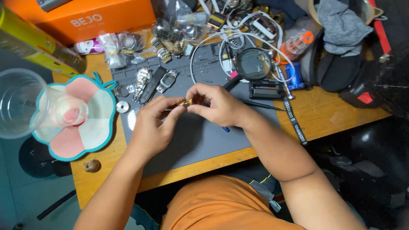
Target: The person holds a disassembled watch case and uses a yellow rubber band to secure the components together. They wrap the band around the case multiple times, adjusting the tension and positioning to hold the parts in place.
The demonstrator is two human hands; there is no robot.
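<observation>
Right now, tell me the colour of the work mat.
Dark grey work mat, clearest in the head view.

It was a watch-repair workbench: a grey work mat (200,140), magnifier (254,64), metal watch bands (143,76) and tweezers (260,104) crowded the wooden surface (324,115).

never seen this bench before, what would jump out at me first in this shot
At the centre, the left hand and right hand meet over a grey work mat, pinching a small gold-coloured part between their fingers. To the left lies a pink and white flower-shaped pad with a teal edge under a clear plastic cup. Behind the hands, a round black magnifier sits among white cables, with an orange box at the top left.
</observation>
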